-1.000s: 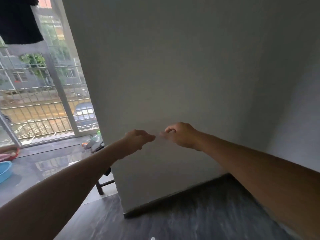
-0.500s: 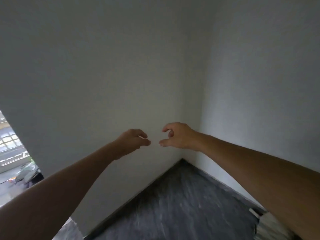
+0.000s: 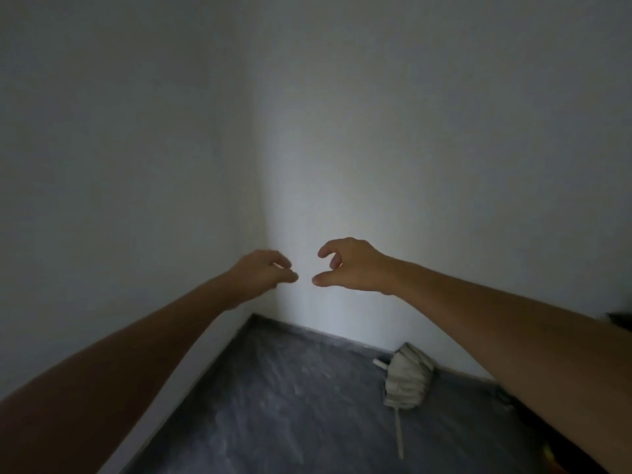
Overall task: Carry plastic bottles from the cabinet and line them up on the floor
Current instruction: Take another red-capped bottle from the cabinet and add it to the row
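Observation:
No bottle and no cabinet shows in the head view. Both my arms reach forward toward a room corner. My left hand [image 3: 265, 272] hangs in the air with loosely curled fingers and holds nothing. My right hand [image 3: 352, 265] is a short gap to its right, fingers and thumb loosely curved, also holding nothing. The two hands do not touch. Below them lies the dark grey floor [image 3: 290, 405].
Two plain white walls [image 3: 136, 165] meet in the corner straight ahead. A pale mop head [image 3: 408, 378] with a thin handle lies on the floor against the right wall. A dark object [image 3: 620, 318] peeks in at the right edge.
My view has swung right, from the window and wall end to the room corner; the mop has come into sight. My hands have parted slightly and their fingers have loosened.

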### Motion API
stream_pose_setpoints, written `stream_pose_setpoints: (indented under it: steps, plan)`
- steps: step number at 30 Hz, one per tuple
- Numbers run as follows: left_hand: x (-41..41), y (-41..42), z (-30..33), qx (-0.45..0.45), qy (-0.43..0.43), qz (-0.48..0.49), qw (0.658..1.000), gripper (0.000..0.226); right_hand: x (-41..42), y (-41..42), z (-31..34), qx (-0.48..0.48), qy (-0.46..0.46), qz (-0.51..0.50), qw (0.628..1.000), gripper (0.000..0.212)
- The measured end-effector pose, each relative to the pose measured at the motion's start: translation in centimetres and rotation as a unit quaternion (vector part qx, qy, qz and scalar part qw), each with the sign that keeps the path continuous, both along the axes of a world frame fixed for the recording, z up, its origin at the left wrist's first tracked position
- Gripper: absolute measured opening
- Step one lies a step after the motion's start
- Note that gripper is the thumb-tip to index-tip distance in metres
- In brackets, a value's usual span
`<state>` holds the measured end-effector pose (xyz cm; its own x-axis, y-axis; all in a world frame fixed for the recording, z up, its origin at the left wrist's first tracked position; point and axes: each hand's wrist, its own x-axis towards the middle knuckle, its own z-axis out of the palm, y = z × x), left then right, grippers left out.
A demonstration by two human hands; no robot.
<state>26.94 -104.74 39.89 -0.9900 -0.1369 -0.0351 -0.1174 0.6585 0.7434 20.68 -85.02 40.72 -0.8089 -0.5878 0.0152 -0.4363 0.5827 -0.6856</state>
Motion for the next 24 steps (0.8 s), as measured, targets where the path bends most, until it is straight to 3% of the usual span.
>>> stream_pose_setpoints:
  steps: [12, 24]
  plan:
    - [-6.3, 16.6, -1.4, -0.023, -0.017, -0.185, 0.982, 0.037, 1.5, 17.2, -0.9, 0.016, -0.013, -0.189, 0.982, 0.060]
    - [-8.1, 35.4, -1.9, -0.059, -0.012, -0.280, 0.958, 0.040, 3.1, 35.8, -1.6, 0.024, -0.010, -0.278, 0.960, 0.063]
